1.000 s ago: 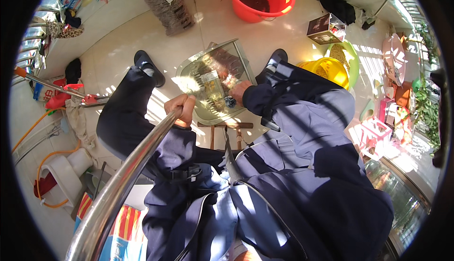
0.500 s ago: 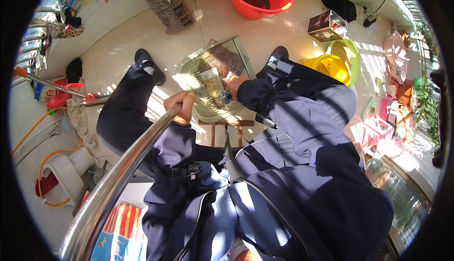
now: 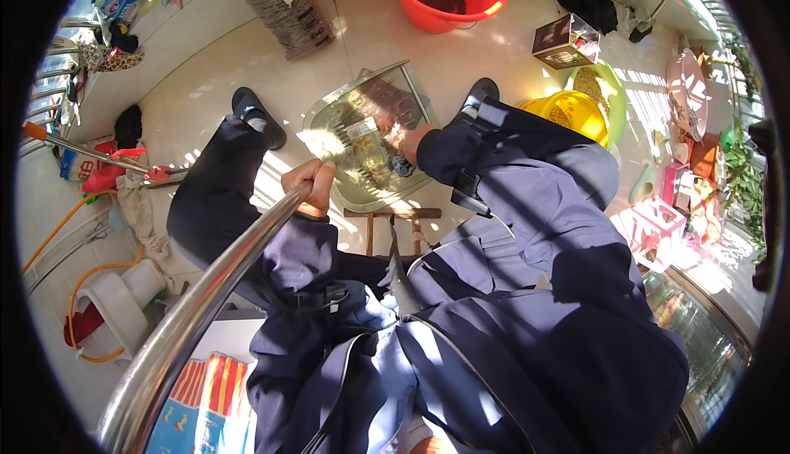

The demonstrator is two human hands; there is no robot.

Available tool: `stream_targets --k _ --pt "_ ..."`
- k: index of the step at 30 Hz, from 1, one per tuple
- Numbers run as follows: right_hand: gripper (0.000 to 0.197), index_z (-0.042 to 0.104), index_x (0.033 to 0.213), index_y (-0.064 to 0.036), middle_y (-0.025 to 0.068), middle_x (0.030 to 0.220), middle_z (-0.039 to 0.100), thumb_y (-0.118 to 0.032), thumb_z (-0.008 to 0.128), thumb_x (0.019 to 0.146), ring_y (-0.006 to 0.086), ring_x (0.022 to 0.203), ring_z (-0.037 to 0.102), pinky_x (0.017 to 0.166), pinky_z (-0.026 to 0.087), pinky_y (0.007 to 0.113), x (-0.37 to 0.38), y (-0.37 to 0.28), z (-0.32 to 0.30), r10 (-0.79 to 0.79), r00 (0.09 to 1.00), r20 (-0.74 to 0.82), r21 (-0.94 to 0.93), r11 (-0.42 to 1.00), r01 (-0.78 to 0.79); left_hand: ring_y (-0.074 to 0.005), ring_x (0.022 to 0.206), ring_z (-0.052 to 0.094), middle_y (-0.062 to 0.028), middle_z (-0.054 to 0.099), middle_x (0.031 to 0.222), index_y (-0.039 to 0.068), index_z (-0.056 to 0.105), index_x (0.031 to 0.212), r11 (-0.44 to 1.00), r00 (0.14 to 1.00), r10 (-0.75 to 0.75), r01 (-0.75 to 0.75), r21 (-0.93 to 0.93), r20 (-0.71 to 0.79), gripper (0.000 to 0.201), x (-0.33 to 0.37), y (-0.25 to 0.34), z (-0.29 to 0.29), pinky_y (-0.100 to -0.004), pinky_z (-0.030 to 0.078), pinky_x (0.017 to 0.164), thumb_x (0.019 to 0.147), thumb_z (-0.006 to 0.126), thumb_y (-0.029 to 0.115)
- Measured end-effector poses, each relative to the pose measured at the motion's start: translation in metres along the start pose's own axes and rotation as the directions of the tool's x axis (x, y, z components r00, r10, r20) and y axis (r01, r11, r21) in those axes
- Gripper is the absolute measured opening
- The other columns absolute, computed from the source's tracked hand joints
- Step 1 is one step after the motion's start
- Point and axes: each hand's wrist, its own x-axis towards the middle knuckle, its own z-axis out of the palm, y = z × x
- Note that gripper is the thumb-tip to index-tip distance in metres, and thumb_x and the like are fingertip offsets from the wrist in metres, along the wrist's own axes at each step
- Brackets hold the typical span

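Observation:
Between my feet lies a see-through rectangular container (image 3: 369,203) with rounded corners. A pale label (image 3: 362,129) and yellowish, brownish patches show within its outline. By its left edge my left hand (image 3: 309,182) is closed in a fist around the end of a shiny metal pole (image 3: 222,298), which runs to the lower left. My right hand (image 3: 413,139) reaches into the container at its right side, fingers curled and partly hidden. A dark grey crumpled lump (image 3: 402,166) sits right at those fingers; its kind is unclear.
Ahead stand a red bucket (image 3: 490,9) with dark contents and a large patterned sack (image 3: 276,9). To the right are a brown box (image 3: 564,41), a yellow bowl (image 3: 605,129) and a pink frame (image 3: 658,223). A wooden bar (image 3: 391,213) lies just before the container. An orange hose (image 3: 107,266) loops at left.
My right hand and the dark grey lump have shifted slightly to the right inside the container. My left hand keeps its hold on the pole. The whole view has moved a little.

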Motion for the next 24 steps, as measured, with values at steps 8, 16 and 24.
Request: stream_targets --k 8,16,24 --pt "0.012 0.071 0.081 -0.0050 0.0157 0.085 0.069 -0.010 0.062 0.073 0.0329 0.084 0.068 0.070 0.054 0.042 0.022 -0.054 -0.005 -0.081 0.992 -0.099 0.152 0.984 0.095 -0.0093 0.046 0.025 -0.0029 0.029 0.046 0.002 0.038 0.053 0.999 1.000 -0.031 0.031 0.017 0.003 0.035 -0.002 0.000 0.000 -0.0319 0.023 0.043 0.078 0.061 0.006" --pt "0.022 0.070 0.099 -0.0085 0.0130 0.100 0.069 -0.015 0.058 0.083 0.0320 0.095 0.066 0.077 0.052 0.044 0.007 -0.032 -0.013 -0.040 0.995 0.092 0.145 0.989 0.026 -0.0078 0.048 0.024 -0.0009 0.028 0.047 0.002 0.037 0.052 0.995 0.998 -0.070 0.069 -0.078 -0.007 0.036 -0.002 -0.003 0.003 -0.0306 0.021 0.043 0.079 0.061 0.004" --pt "0.019 0.070 0.088 -0.0091 0.0157 0.086 0.068 -0.014 0.067 0.069 0.0339 0.084 0.066 0.070 0.052 0.045 0.044 -0.074 0.010 0.109 0.971 -0.212 0.376 0.926 -0.022 -0.0083 0.047 0.025 -0.0021 0.028 0.047 0.002 0.037 0.053 0.995 0.996 -0.089 0.088 -0.041 -0.020 0.036 -0.005 0.000 0.002 -0.0311 0.022 0.043 0.079 0.061 0.005"
